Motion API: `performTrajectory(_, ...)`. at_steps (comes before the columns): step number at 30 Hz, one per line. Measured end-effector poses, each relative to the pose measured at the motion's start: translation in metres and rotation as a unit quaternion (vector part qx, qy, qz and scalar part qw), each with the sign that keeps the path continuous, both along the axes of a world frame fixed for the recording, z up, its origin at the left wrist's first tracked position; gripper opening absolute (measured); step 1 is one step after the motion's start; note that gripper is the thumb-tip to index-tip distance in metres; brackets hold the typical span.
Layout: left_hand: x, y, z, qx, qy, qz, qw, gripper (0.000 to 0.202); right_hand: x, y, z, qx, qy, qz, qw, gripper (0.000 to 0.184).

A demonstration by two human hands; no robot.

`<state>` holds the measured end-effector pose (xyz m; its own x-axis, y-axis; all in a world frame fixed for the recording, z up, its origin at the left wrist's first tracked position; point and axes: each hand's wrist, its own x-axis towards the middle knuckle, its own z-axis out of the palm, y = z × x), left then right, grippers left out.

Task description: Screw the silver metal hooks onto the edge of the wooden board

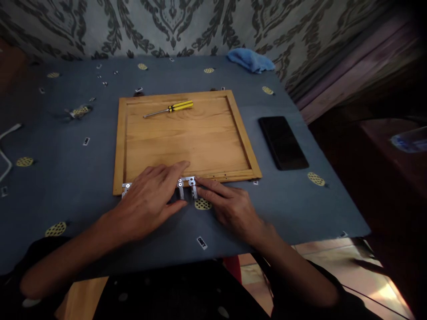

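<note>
A framed wooden panel (187,142) lies flat on the table. Silver metal brackets with screw heads sit along its near edge: one bracket (127,186) at the left corner and another bracket (181,187) by the middle. My left hand (147,195) rests palm down across that edge, fingers stretched over the wood and thumb apart below the middle bracket. With my right hand (235,206) I hold the bracket's right-hand part (192,184) between closed fingers; the thumb is hidden. On the panel's far part lies a yellow and black screwdriver (180,106), touched by neither hand.
A black phone (283,142) lies right of the panel. Toward the back right is a blue cloth (251,60). Several small metal bits (105,83) are scattered at the back left, and a white cable (6,151) lies at the left edge. A patterned wall borders the table.
</note>
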<state>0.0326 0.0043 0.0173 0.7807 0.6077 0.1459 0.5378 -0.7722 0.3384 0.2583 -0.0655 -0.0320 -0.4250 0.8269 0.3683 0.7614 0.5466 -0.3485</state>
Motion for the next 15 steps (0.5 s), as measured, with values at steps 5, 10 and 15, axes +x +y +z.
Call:
performTrajectory(5,0.007,-0.002,0.001,-0.006,0.005,0.0,1.0,0.071,0.001,0.001,0.001,0.006,0.009,0.004,1.0,0.049)
performTrajectory(10,0.013,-0.004,-0.001,-0.011,0.001,0.008,1.0,0.071,0.001,0.001,-0.002,0.007,0.015,0.006,1.0,0.044)
performTrajectory(15,0.013,-0.003,-0.003,-0.026,0.001,0.009,1.0,0.072,0.001,0.0,-0.003,-0.001,0.011,0.002,1.0,0.048)
